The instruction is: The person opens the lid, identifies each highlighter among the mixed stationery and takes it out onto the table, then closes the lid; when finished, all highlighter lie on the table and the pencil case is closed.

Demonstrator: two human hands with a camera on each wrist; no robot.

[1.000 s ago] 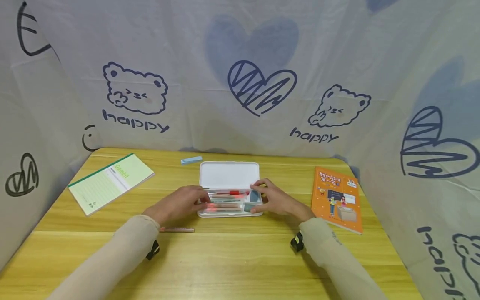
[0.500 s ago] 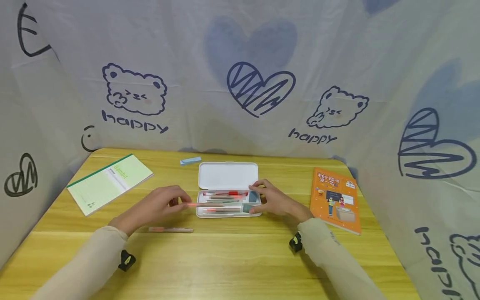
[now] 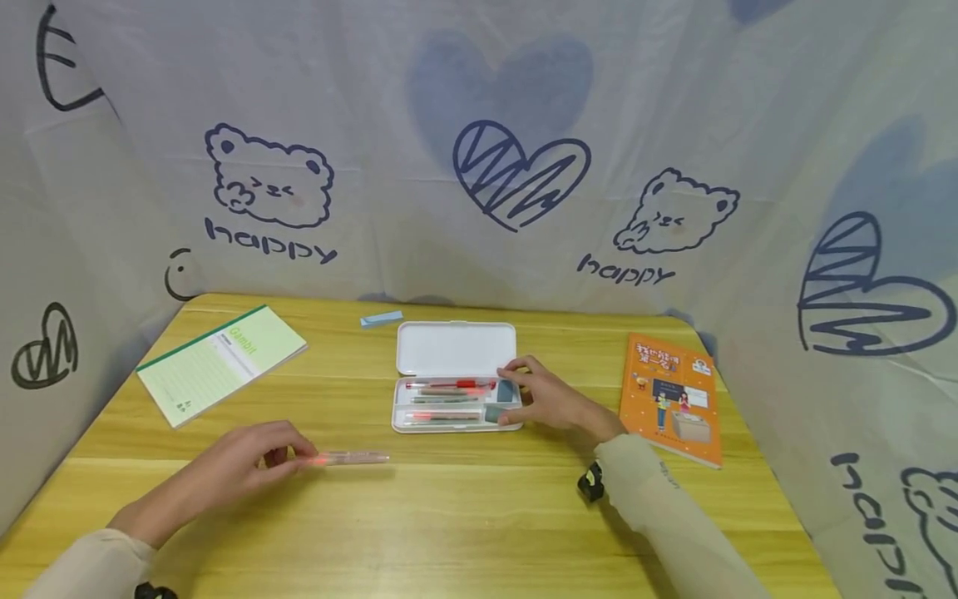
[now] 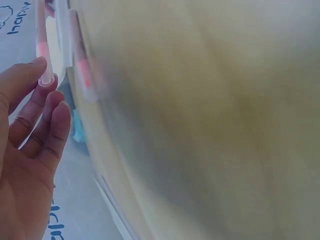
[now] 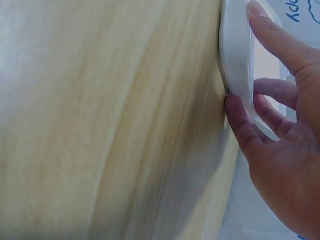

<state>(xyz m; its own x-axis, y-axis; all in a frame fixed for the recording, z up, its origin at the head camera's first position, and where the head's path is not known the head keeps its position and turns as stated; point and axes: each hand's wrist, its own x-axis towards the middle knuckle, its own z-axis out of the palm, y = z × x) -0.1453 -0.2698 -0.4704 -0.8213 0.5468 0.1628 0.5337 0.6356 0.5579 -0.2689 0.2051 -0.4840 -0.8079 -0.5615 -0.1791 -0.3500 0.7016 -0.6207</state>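
Observation:
My left hand [image 3: 232,466] pinches the end of a clear pen with a pinkish-orange section [image 4: 43,47] between thumb and finger, low over the table at left of centre. A second, similar pen [image 4: 81,55] lies on the wood beside it in the left wrist view; from the head the two overlap. An open white pencil case [image 3: 441,429] stands at centre, its lid [image 3: 456,349] folded back. Inside are a red pen [image 3: 466,384], several other pens and two grey-blue blocks [image 3: 506,392]. My right hand [image 3: 557,403] grips the case's right end by its edges.
A green notebook [image 3: 224,366] lies at the back left, and an orange book [image 3: 671,399] at the right. Behind the case is a small light-blue strip [image 3: 382,319]. A printed cloth [image 3: 389,166] hangs along the table's back and sides.
My left hand has lifted a pen from the pencil case and carried it left and nearer, down to the pen on the table. The right hand has stayed at the case.

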